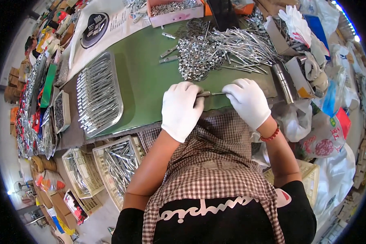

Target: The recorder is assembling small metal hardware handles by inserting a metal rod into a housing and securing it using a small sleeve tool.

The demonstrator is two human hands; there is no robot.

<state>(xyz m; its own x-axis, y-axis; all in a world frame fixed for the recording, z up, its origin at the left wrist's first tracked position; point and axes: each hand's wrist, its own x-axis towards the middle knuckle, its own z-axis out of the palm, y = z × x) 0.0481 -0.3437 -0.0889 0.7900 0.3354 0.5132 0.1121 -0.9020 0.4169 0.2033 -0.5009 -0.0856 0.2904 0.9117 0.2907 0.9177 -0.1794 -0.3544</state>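
Observation:
Both my hands wear white gloves and meet over the near edge of a green work mat (146, 81). Between the fingers of my left hand (178, 109) is a short, dull metal sleeve (205, 94). A thin metal rod (218, 94) runs from the sleeve to my right hand (249, 101), whose fingers pinch its other end. How far the rod sits inside the sleeve cannot be made out. Just beyond my hands lies a heap of small shiny nuts (193, 57), with a pile of long thin metal rods (248, 45) to its right.
At left, a metal tray (118, 109) holds rows of rod-like pieces. Metal sleeves (168, 59) lie near the nuts. A pink box (177, 17) of small parts stands at the back. A thick steel cylinder (282, 83) lies at right. Cream baskets (97, 154) sit below the table.

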